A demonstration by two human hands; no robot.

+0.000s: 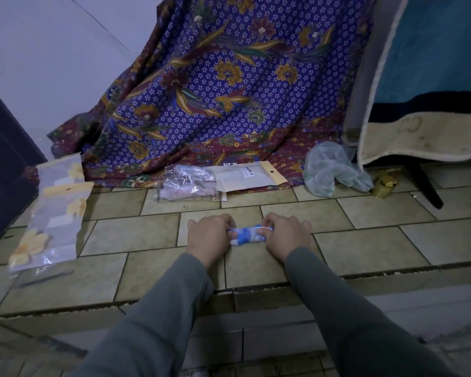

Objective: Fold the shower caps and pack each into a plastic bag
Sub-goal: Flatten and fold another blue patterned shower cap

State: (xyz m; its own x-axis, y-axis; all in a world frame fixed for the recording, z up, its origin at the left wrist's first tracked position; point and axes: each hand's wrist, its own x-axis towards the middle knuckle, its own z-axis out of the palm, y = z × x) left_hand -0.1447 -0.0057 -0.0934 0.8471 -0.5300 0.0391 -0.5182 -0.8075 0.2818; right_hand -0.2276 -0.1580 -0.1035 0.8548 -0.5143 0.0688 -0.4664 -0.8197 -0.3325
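Both grips are narrow, curled round one thing: the left hand [207,234] and the right hand [284,235] each pinch an end of a blue-and-white shower cap [247,235] rolled into a small bundle, low over the tiled floor [365,240]. To the left lies a stack of plastic bags [55,213] with yellow headers. Farther off, on the edge of a patterned cloth [229,91], lie more clear packets [191,183] and a flat white packet [249,176]. A loose pale green shower cap [329,170] sits to the right.
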